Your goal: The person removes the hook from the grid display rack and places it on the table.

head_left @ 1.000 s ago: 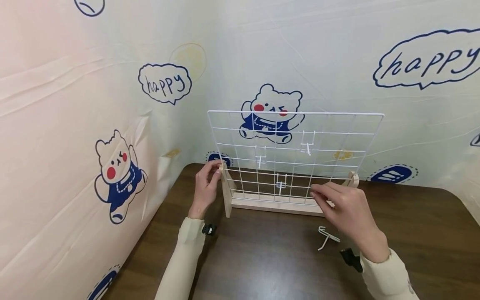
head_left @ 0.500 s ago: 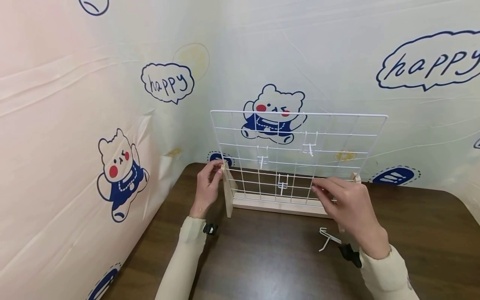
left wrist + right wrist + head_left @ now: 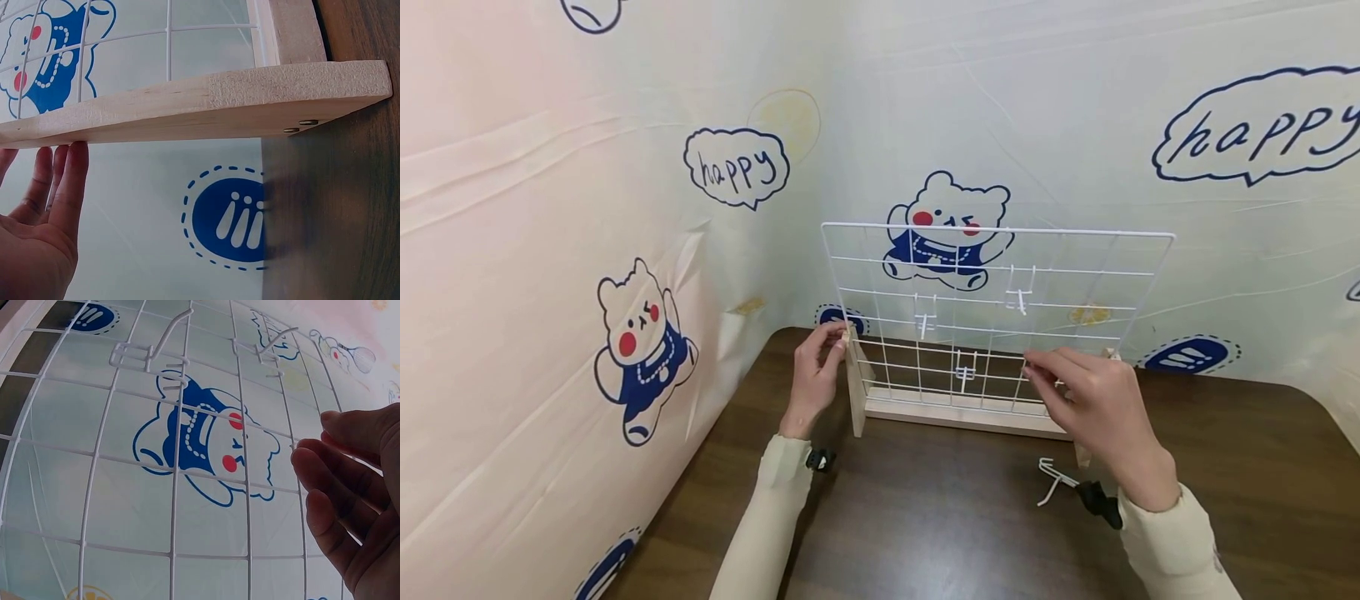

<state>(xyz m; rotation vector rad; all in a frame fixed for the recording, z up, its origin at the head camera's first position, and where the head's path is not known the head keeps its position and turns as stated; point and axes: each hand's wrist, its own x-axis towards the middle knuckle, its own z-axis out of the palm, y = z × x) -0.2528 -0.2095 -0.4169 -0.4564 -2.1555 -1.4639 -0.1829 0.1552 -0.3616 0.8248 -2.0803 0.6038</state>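
A white wire grid panel [image 3: 988,333] stands tilted in a pale wooden stand [image 3: 955,412] on the table. Several white hooks hang on it or lie near it, such as the lower grid hook [image 3: 963,372] and the upper right grid hook [image 3: 1018,300]. My left hand [image 3: 815,371] touches the left wooden upright [image 3: 187,112], its extended fingertips on the outer face. My right hand [image 3: 1093,404] is in front of the grid's right part, fingers loosely bent. In the right wrist view nothing shows between thumb and index finger; whether a fingertip touches a wire is unclear.
A loose white hook [image 3: 1056,481] lies on the dark wooden table [image 3: 917,517], left of the right wrist's black strap mount [image 3: 1099,503]. Printed cloth [image 3: 1075,125] hangs close behind the table and along its left side.
The view has shifted slightly. Both hands stay almost where they were, and the grid and its hooks keep their positions.
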